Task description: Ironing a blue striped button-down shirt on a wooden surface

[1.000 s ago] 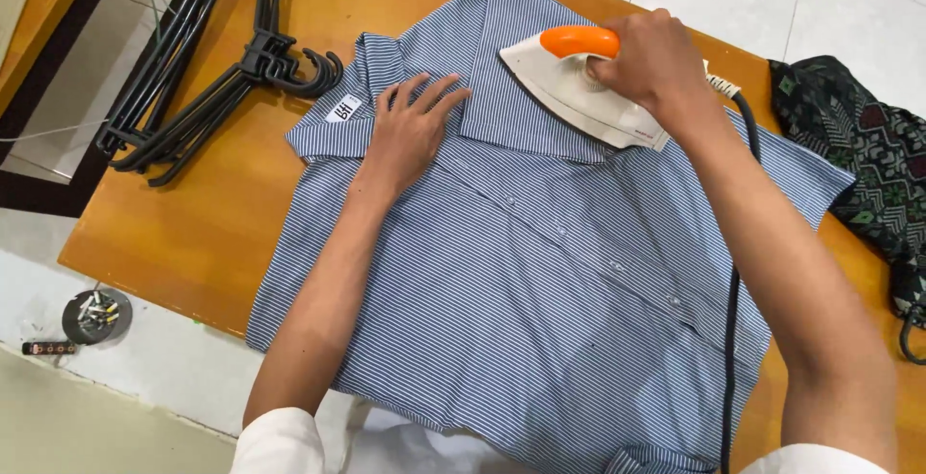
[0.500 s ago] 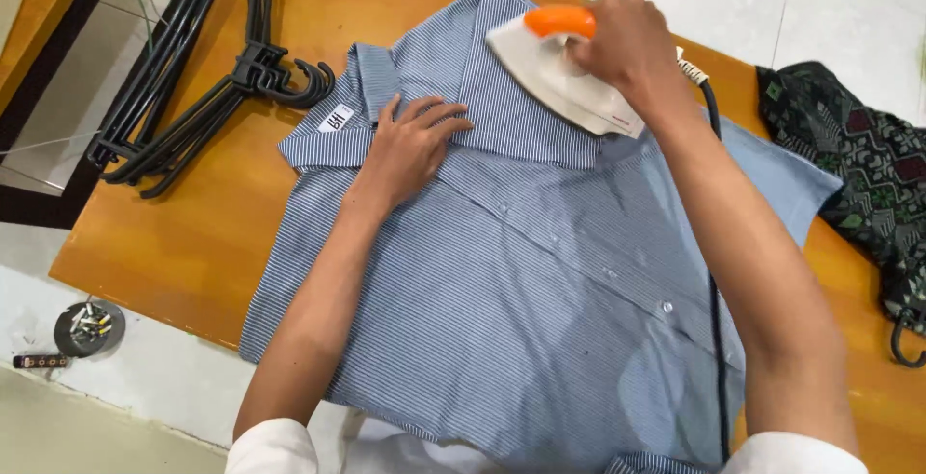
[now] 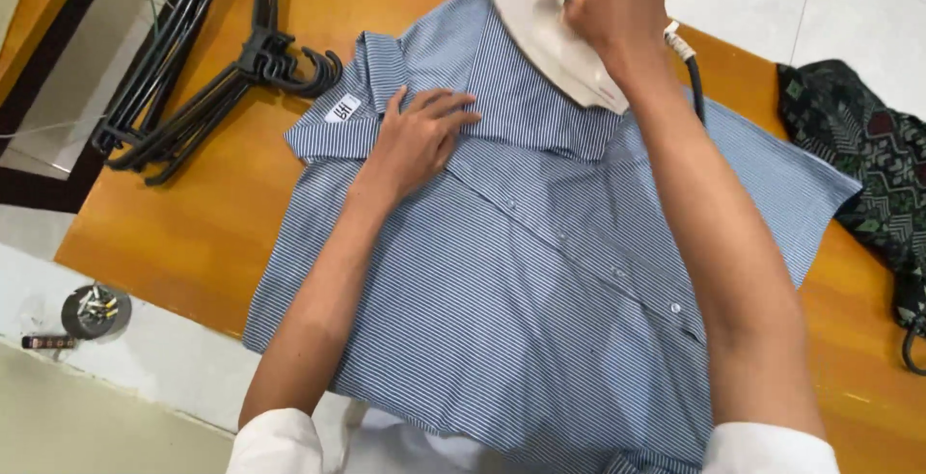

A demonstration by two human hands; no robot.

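Observation:
A blue and white striped shirt (image 3: 521, 310) lies buttoned and flat on an orange wooden table (image 3: 193, 214). My left hand (image 3: 417, 138) presses flat on the shirt just below the collar, fingers spread. My right hand (image 3: 617, 11) grips the orange handle of a white iron (image 3: 550, 35), which rests on the far wing of the collar near the table's back edge. The iron's black cord (image 3: 693, 79) runs back along my right forearm.
A bundle of black plastic hangers (image 3: 193, 69) lies at the table's far left. A dark patterned cloth (image 3: 868, 165) sits at the right edge. On the tiled floor at left stands a small round tin (image 3: 96, 310) of bits.
My right hand has pushed the iron along the collar, away from me toward the table's far edge. My left hand has stayed on the shirt below the collar.

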